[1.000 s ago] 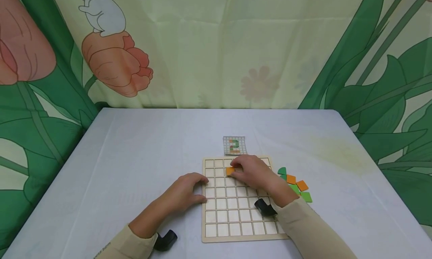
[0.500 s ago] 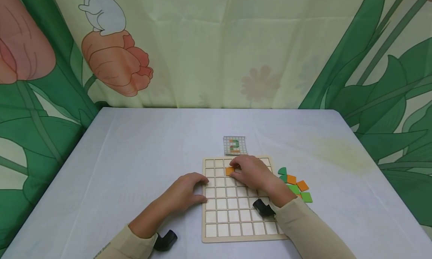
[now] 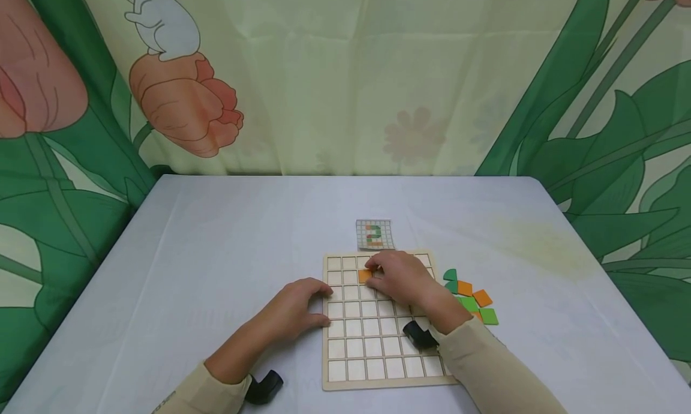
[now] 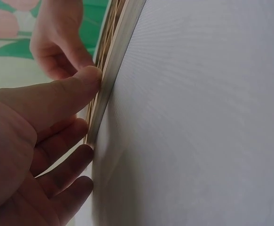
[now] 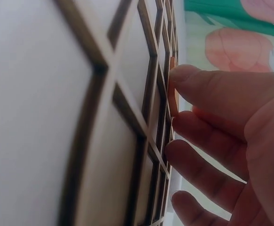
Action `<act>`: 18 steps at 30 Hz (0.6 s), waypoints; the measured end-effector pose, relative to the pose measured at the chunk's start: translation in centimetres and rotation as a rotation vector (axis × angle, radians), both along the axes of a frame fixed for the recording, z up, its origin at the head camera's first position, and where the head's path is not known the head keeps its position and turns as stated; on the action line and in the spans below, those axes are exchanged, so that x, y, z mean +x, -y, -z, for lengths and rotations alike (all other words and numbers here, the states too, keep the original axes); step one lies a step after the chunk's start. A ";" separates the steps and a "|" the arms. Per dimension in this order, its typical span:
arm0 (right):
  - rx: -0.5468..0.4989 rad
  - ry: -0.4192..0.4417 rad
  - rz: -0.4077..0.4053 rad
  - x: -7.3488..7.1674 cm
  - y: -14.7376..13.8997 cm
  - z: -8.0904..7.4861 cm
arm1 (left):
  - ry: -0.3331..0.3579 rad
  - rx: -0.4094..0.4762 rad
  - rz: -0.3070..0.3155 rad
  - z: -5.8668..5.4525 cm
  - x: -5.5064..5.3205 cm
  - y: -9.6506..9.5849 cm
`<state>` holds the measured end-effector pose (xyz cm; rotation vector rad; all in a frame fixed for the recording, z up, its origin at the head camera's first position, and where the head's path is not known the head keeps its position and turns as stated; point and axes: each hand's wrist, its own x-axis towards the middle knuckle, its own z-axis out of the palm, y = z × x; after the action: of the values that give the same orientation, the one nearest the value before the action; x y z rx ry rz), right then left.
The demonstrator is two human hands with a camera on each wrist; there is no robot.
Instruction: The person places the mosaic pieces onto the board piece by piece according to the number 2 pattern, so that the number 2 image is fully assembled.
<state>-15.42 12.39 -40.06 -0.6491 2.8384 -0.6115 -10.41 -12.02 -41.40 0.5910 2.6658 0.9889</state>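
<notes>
A pale wooden grid board [image 3: 327, 342] lies on the white table. My right hand [image 3: 402, 279] is over its upper part, pinching an orange square tile [image 3: 364, 276] between thumb and fingertips at a cell near the top. The right wrist view has the thumb against this thin orange tile [image 5: 173, 94], which stands slightly proud of the grid bars. My left hand [image 3: 296, 306] touches the board's left edge with thumb and fingertips; in the left wrist view the thumb [image 4: 87, 77] rests on the board's rim [image 4: 106, 75], with the other fingers loosely bent beside it.
Several loose tiles lie right of the board: orange squares [image 3: 482, 298], green squares [image 3: 489, 316] and dark green rounded pieces [image 3: 450, 275]. A small printed grid card [image 3: 375, 234] lies beyond the board's far edge. A patterned curtain [image 3: 335, 90] hangs behind the table.
My right hand has shifted slightly left along with the orange square tile. The left hand stays at the board's edge.
</notes>
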 end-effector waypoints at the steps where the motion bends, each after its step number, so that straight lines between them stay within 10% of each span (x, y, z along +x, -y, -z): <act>1: 0.001 -0.002 0.000 0.0 0.0 0.0 | 0.005 0.000 -0.003 0.0 0.0 0.0; 18: -0.017 0.043 0.006 0.3 -0.2 -0.2 | -0.008 0.011 -0.001 0.1 0.1 0.1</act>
<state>-15.11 12.62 -39.89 -0.6224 2.7998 -0.6440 -10.28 -12.15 -41.54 0.5976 2.6692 1.0039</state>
